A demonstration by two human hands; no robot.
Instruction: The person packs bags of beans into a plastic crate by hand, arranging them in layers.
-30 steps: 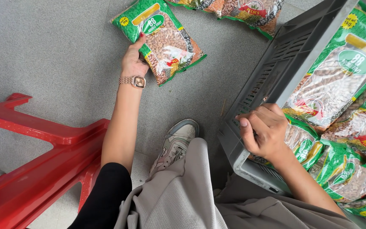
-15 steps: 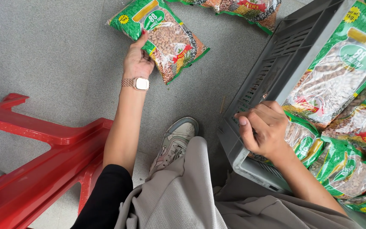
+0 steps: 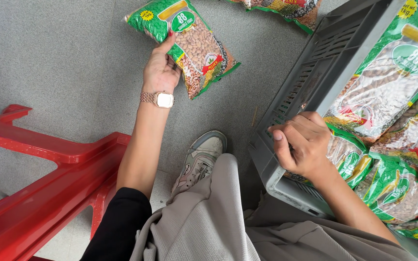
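Seen from above, the left hand (image 3: 160, 72) grips a green bag of beans (image 3: 189, 43) by its edge, over the grey floor (image 3: 49, 58), while the right hand (image 3: 301, 145) curls closed over the grey crate's rim (image 3: 286, 101), apparently steadying it.

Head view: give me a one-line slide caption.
Left hand grips a green bean packet above the floor; right hand holds the grey crate rim.

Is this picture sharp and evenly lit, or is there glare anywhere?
Head view: soft, even daylight, sharp throughout; faint shadow under the left hand and its bag; shiny glare patches on the bags in the crate; right hand crisp; slight wide-angle stretch at the edges.
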